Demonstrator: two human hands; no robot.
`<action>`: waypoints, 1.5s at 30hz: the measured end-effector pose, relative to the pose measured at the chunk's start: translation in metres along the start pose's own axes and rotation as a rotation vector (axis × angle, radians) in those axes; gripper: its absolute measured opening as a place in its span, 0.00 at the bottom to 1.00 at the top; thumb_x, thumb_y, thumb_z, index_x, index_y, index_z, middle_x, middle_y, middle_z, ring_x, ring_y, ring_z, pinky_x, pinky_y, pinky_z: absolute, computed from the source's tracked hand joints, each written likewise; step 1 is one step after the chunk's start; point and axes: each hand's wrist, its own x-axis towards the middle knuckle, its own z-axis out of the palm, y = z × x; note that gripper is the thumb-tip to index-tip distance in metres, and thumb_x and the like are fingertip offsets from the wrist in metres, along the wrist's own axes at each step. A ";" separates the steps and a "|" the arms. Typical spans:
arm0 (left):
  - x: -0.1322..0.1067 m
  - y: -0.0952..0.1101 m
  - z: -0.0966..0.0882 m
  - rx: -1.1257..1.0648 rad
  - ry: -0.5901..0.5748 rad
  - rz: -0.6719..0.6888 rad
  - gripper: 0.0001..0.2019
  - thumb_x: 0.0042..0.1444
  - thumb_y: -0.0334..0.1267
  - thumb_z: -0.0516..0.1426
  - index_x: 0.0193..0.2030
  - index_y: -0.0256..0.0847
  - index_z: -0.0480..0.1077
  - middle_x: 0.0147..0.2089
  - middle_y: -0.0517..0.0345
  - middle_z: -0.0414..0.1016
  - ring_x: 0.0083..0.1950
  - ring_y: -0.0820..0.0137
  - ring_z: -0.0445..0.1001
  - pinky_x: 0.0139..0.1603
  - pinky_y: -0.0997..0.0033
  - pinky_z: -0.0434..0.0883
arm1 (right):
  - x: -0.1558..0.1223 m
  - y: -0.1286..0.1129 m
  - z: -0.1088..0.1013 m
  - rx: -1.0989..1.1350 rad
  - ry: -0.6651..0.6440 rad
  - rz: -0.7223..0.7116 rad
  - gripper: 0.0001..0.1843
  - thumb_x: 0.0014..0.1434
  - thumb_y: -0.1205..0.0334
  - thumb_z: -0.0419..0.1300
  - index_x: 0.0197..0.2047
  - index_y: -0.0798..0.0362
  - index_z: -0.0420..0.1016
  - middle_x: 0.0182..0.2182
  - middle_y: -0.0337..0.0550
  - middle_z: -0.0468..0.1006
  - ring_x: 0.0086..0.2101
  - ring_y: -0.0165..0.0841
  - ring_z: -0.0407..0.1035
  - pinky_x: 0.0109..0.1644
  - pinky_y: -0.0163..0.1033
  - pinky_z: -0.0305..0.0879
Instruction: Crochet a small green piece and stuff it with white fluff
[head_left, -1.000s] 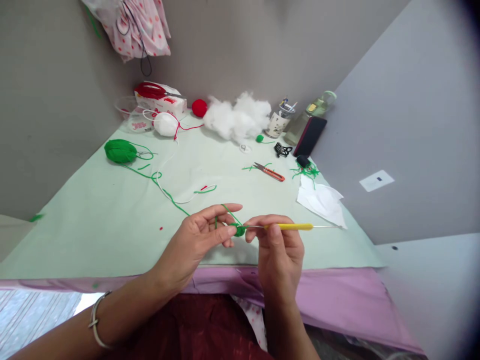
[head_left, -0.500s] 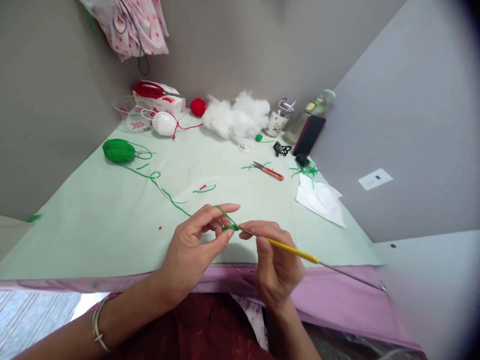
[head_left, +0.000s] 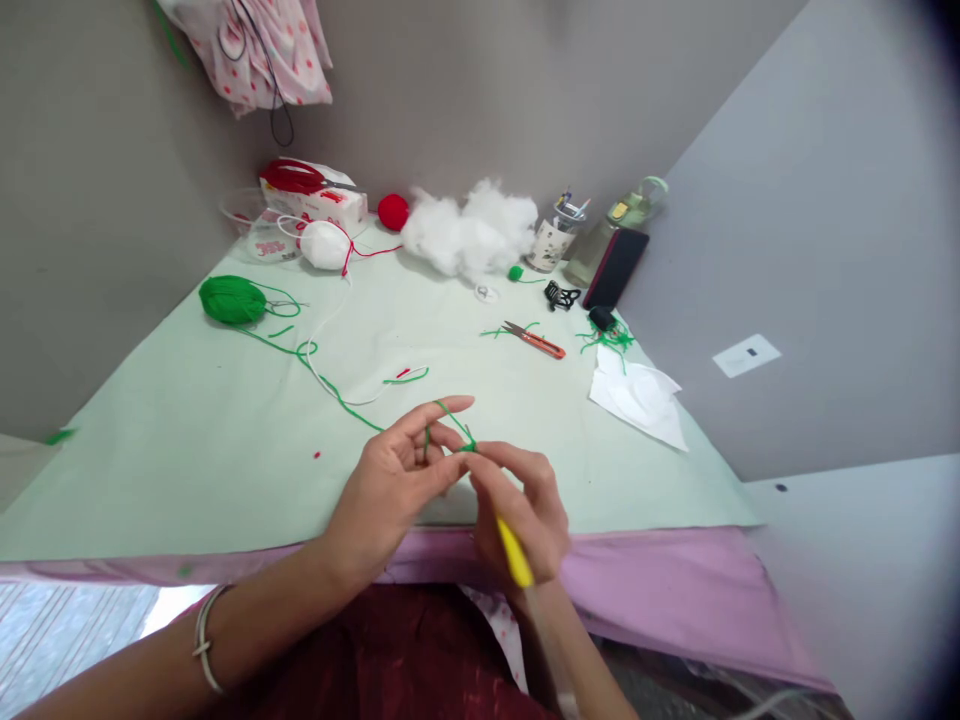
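My left hand [head_left: 397, 470] pinches a small green crochet piece [head_left: 468, 447] between thumb and fingers, its index finger stretched out with green yarn [head_left: 452, 412] running over it. My right hand [head_left: 525, 510] is closed around a crochet hook [head_left: 513, 550] with a yellow handle; the hook's tip pokes up at the green piece, and its rear shaft is blurred. Both hands meet at the work, above the front part of the table. From the left hand the yarn trails back to a green skein [head_left: 232, 300] on the left.
Orange thread snips [head_left: 534, 340] lie beyond my hands. White stuffing [head_left: 472, 230], a red yarn ball [head_left: 393, 212] and white yarn [head_left: 325, 245] sit at the back. A phone [head_left: 616, 268] leans against a bottle [head_left: 592, 255] at right, near a white paper [head_left: 637, 400].
My right hand has turned and moved left, so the hook's handle now points down toward me instead of out to the right. The left hand keeps its pinch on the green piece.
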 end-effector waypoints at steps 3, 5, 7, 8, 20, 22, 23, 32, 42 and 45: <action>0.003 0.001 -0.002 -0.237 -0.103 -0.207 0.23 0.54 0.39 0.73 0.56 0.40 0.81 0.29 0.67 0.66 0.24 0.81 0.54 0.26 0.78 0.60 | 0.000 -0.001 0.000 -0.040 0.006 -0.035 0.22 0.67 0.70 0.65 0.58 0.37 0.82 0.48 0.45 0.84 0.42 0.39 0.80 0.41 0.45 0.80; 0.004 0.004 -0.006 -0.296 -0.131 -0.253 0.19 0.55 0.37 0.73 0.54 0.38 0.82 0.27 0.70 0.61 0.23 0.83 0.46 0.24 0.80 0.56 | 0.007 -0.006 -0.002 0.089 0.057 0.074 0.18 0.69 0.70 0.61 0.55 0.40 0.83 0.42 0.44 0.84 0.41 0.37 0.79 0.41 0.45 0.78; 0.004 0.009 -0.009 -0.296 -0.130 -0.225 0.16 0.56 0.35 0.72 0.52 0.38 0.83 0.27 0.70 0.61 0.22 0.85 0.45 0.23 0.81 0.54 | 0.016 -0.012 -0.005 0.264 0.130 0.238 0.15 0.71 0.69 0.58 0.50 0.43 0.84 0.34 0.41 0.82 0.36 0.36 0.76 0.40 0.44 0.75; 0.004 0.010 -0.010 -0.288 -0.132 -0.205 0.15 0.57 0.35 0.72 0.51 0.40 0.83 0.29 0.69 0.63 0.22 0.85 0.46 0.23 0.81 0.54 | 0.020 -0.014 -0.006 0.355 0.155 0.311 0.13 0.72 0.68 0.58 0.47 0.44 0.83 0.32 0.40 0.81 0.34 0.35 0.75 0.38 0.43 0.74; 0.004 0.003 -0.003 -0.229 -0.150 -0.173 0.20 0.55 0.35 0.73 0.56 0.43 0.82 0.31 0.67 0.71 0.23 0.84 0.60 0.27 0.81 0.66 | 0.013 -0.012 0.002 0.120 0.076 0.124 0.18 0.68 0.72 0.63 0.53 0.41 0.84 0.44 0.44 0.84 0.43 0.37 0.79 0.42 0.43 0.77; 0.006 0.006 -0.004 -0.299 -0.172 -0.242 0.17 0.57 0.35 0.72 0.54 0.39 0.83 0.27 0.68 0.67 0.23 0.85 0.58 0.26 0.83 0.66 | 0.013 -0.011 0.000 0.068 0.085 0.055 0.18 0.68 0.72 0.63 0.54 0.43 0.84 0.45 0.45 0.85 0.43 0.37 0.79 0.43 0.43 0.78; 0.007 0.007 -0.005 -0.326 -0.166 -0.259 0.16 0.58 0.35 0.71 0.53 0.37 0.83 0.26 0.69 0.65 0.23 0.85 0.57 0.27 0.83 0.65 | 0.015 -0.011 -0.002 0.103 0.099 0.089 0.17 0.68 0.73 0.62 0.53 0.44 0.84 0.42 0.44 0.85 0.42 0.36 0.79 0.42 0.43 0.77; 0.006 0.006 -0.005 -0.151 -0.137 -0.133 0.15 0.58 0.37 0.71 0.52 0.45 0.84 0.33 0.64 0.76 0.30 0.80 0.72 0.38 0.78 0.70 | 0.021 -0.007 -0.001 0.632 0.070 0.531 0.09 0.71 0.64 0.62 0.45 0.46 0.85 0.38 0.40 0.84 0.34 0.30 0.75 0.39 0.38 0.72; 0.007 0.008 -0.004 -0.176 -0.142 -0.156 0.25 0.53 0.38 0.74 0.58 0.41 0.79 0.32 0.67 0.73 0.26 0.81 0.67 0.30 0.76 0.66 | 0.021 -0.006 -0.002 0.737 0.050 0.512 0.07 0.69 0.65 0.64 0.44 0.46 0.85 0.38 0.39 0.81 0.32 0.28 0.75 0.37 0.37 0.72; 0.006 0.006 -0.006 -0.150 -0.122 -0.129 0.22 0.54 0.37 0.73 0.56 0.43 0.80 0.34 0.66 0.73 0.27 0.81 0.69 0.30 0.77 0.66 | 0.020 -0.006 -0.003 0.740 0.028 0.520 0.07 0.69 0.65 0.64 0.44 0.46 0.85 0.37 0.39 0.80 0.32 0.28 0.75 0.37 0.37 0.72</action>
